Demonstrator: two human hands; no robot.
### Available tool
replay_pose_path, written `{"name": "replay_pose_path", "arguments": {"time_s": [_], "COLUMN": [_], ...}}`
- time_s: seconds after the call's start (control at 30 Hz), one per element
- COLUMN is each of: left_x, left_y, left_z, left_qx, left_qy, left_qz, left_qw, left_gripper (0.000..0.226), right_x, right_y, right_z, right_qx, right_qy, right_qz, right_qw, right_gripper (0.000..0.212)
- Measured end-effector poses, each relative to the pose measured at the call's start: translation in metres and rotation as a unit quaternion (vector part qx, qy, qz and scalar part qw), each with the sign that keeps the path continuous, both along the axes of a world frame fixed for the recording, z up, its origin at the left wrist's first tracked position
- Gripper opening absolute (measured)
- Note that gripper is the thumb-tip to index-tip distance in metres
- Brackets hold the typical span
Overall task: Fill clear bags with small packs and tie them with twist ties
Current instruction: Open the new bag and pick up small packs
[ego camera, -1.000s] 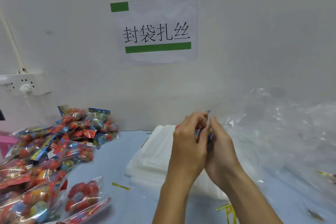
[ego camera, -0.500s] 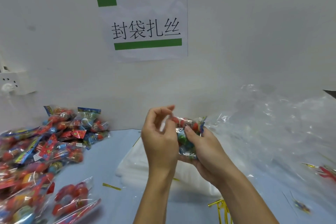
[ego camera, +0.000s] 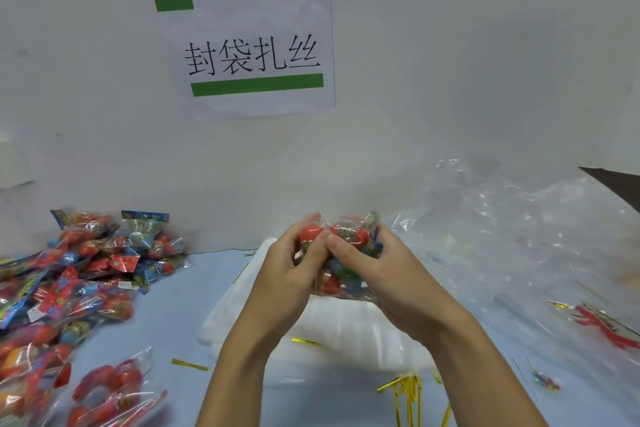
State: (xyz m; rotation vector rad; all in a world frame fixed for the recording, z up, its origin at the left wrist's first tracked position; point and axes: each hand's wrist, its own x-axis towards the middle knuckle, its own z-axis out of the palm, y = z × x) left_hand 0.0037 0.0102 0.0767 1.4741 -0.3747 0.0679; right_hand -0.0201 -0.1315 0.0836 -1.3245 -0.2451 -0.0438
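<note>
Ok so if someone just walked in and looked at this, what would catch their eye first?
Probably the clear plastic bag stuffed with red and blue small packs, held up mid-frame by the left hand and the right hand. Next, the white paper sign with black characters and green bars on the wall above. Then the big heap of colourful filled bags at left, with gold twist ties scattered on the pale blue table.
</note>
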Motion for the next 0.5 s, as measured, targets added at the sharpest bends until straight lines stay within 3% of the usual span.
{"name": "replay_pose_path", "arguments": {"time_s": [0.1, 0.2, 0.33, 0.5], "left_x": [-0.002, -0.001, 0.0, 0.0], "left_y": [-0.011, -0.027, -0.027, -0.033], "left_z": [0.006, 0.008, 0.002, -0.004], "left_qx": [-0.095, -0.04, 0.015, 0.007], "left_qy": [0.089, 0.039, -0.01, -0.058], "left_qz": [0.003, 0.134, 0.293, 0.192], "left_qw": [0.992, 0.989, 0.956, 0.98], "left_gripper": [0.044, 0.042, 0.049, 0.05], "right_x": [0.001, 0.001, -0.002, -0.009], "right_y": [0.003, 0.015, 0.019, -0.013], "right_z": [-0.002, -0.002, 0.001, 0.016], "right_qx": [-0.015, -0.066, -0.121, -0.094], "right_qy": [-0.014, -0.035, -0.032, -0.06], "right_qz": [-0.04, -0.06, -0.037, -0.077], "right_qw": [0.999, 0.995, 0.991, 0.991], "right_gripper": [0.031, 0.021, 0.021, 0.031]}}
